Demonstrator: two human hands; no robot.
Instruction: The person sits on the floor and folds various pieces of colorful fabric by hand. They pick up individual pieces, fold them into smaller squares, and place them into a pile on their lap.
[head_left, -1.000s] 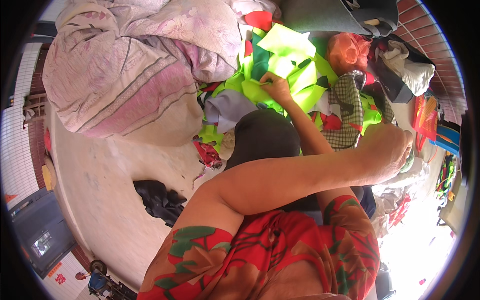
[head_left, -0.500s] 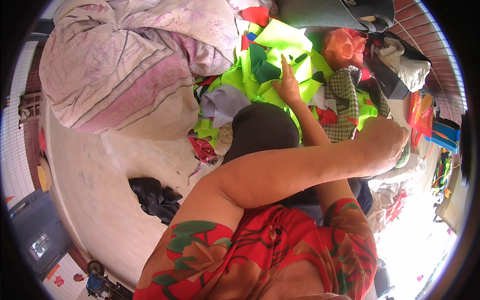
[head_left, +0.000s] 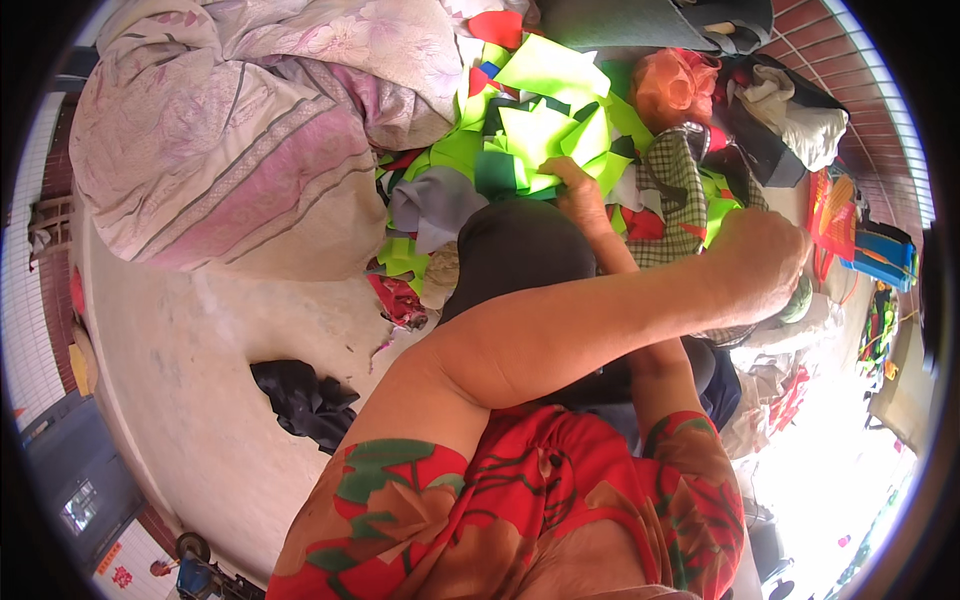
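Observation:
A loose heap of neon yellow-green cloth scraps [head_left: 545, 70], mixed with dark green and red pieces, lies beyond my knee. My right hand [head_left: 580, 195] is at its near edge, fingers bent and closed on a neon cloth scrap [head_left: 530, 140]. Beside that scrap is a dark green piece [head_left: 495, 175]. My left arm crosses over my right forearm, and my left hand [head_left: 765, 262] is closed in a fist at the right. What the fist holds, if anything, is hidden. Next to it are a checked cloth [head_left: 680, 190] and a green rounded thing [head_left: 797, 302].
A large bundle in pale floral cloth [head_left: 240, 150] stands at the left. A grey scrap [head_left: 435, 205] lies near my dark-clad knee [head_left: 525, 250]. Black cloth [head_left: 305, 405] is on the floor. An orange-red bag [head_left: 675, 88] and a dark box [head_left: 775, 125] stand at the far right.
My right hand has drawn back slightly toward me, its fingers going from spread to closed. The neon and dark green scraps before it have shifted. My left fist stays nearly in place.

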